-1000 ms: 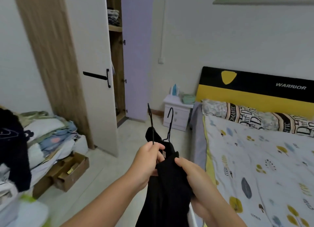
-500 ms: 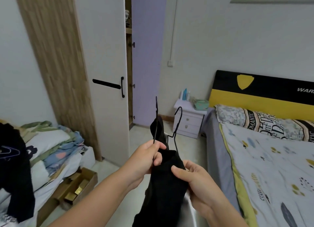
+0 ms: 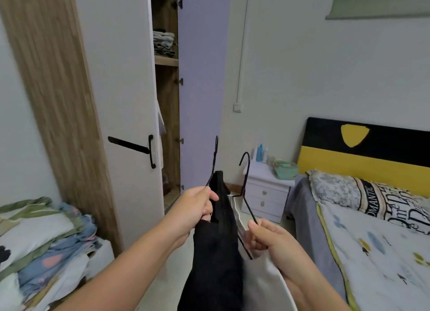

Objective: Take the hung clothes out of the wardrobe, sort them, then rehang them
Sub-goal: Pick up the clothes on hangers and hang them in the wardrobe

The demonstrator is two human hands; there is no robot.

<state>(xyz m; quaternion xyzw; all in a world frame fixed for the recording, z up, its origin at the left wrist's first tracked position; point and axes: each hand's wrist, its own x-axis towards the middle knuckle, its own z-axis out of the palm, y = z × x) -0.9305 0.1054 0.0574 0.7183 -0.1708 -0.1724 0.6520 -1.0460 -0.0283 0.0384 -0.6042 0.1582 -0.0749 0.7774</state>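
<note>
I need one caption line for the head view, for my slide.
Left hand holds a black garment on its hanger; right hand holds a white garment, facing the open wardrobe.

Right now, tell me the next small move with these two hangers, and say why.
Probably draw the hands apart so the two garments separate. The left hand grips the hanger carrying the black garment, the right hand pinches the second hanger with the white garment, and the two fabrics hang pressed together.
</note>
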